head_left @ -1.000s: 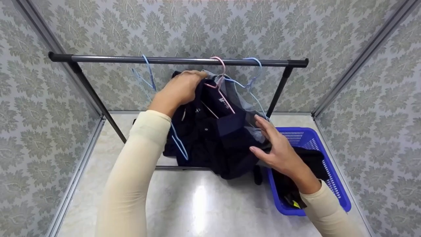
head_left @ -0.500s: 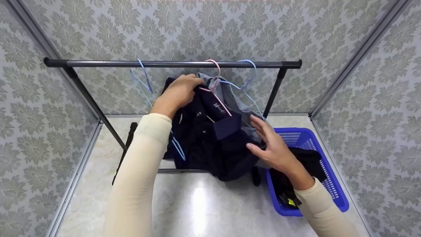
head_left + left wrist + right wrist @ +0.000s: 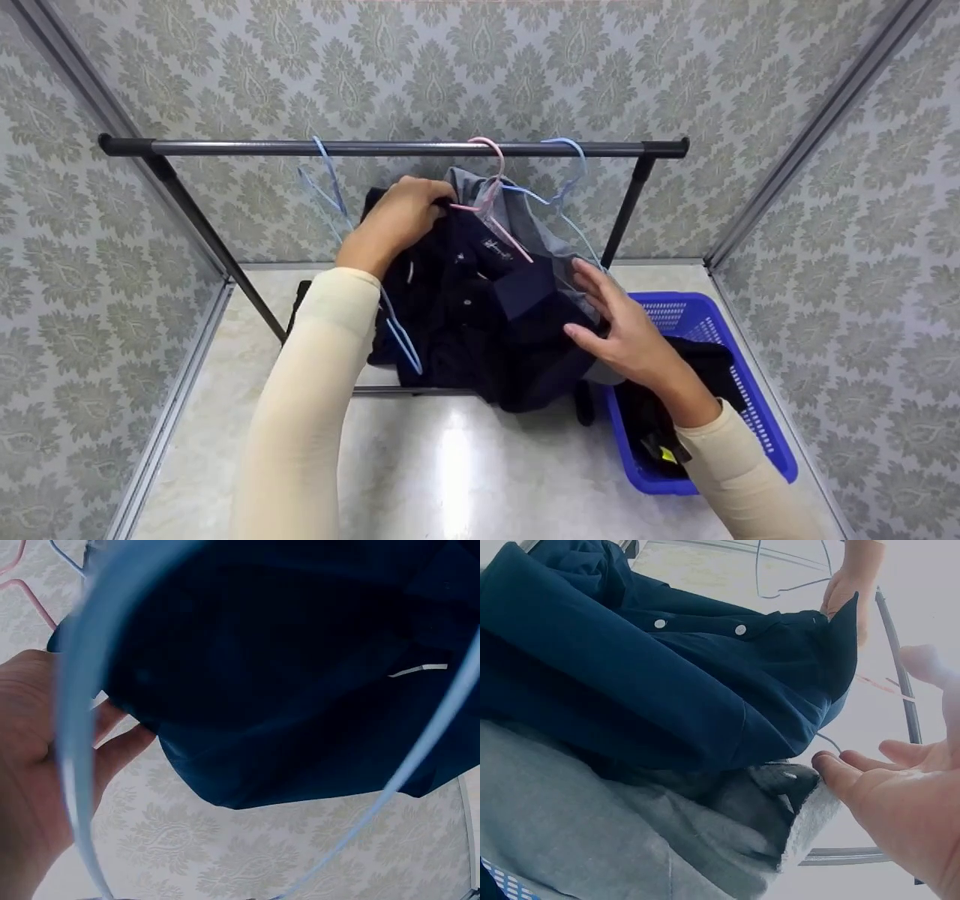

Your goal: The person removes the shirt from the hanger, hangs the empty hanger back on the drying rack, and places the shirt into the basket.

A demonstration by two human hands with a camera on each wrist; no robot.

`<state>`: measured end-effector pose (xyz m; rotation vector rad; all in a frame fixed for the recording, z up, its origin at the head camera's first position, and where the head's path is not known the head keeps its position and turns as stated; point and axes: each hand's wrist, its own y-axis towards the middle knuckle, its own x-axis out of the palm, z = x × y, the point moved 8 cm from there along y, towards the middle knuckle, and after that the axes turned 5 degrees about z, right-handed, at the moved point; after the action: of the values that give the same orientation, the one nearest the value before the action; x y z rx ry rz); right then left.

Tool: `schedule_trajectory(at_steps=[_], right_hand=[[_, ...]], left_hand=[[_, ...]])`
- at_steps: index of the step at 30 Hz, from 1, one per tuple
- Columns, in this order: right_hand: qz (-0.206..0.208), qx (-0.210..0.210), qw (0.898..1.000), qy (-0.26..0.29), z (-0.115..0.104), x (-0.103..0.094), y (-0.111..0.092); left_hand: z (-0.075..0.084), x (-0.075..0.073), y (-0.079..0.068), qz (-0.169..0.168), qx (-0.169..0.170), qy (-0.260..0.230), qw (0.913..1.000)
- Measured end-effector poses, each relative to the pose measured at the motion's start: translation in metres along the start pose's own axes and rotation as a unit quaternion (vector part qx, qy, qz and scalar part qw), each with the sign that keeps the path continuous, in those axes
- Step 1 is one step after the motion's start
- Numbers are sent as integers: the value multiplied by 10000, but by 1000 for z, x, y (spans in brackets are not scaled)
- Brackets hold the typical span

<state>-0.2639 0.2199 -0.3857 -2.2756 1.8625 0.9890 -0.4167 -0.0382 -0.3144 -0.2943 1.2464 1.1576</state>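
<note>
A dark navy buttoned shirt hangs about a pink hanger on the rail. My left hand grips the shirt near the collar, left of the hanger's hook. In the left wrist view, the fingers of that hand reach behind the navy cloth. My right hand is spread at the shirt's right side, its thumb apart from the fingers. Behind the shirt hangs a grey garment on a blue hanger; whether the right fingertips touch it I cannot tell.
A black clothes rail spans the back, before patterned walls. Another blue hanger hangs at the left, crossing behind my left forearm and in front of the shirt. At the right stands a blue plastic basket with black clothing inside.
My left hand has shifted a little left and down, drawing the shirt's collar along. The inner part of the pink hanger is now more covered. My right hand has stayed nearly in place.
</note>
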Motion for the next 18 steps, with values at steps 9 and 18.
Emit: schedule_trajectory(at_steps=[9, 18], right_hand=[[-53, -81, 9998, -199, -5, 5, 9], [199, -284, 9981, -515, -12, 2, 10]], left_hand=[[10, -8, -4, 122, 320, -224, 9992], [31, -25, -16, 431, 631, -361, 9964]])
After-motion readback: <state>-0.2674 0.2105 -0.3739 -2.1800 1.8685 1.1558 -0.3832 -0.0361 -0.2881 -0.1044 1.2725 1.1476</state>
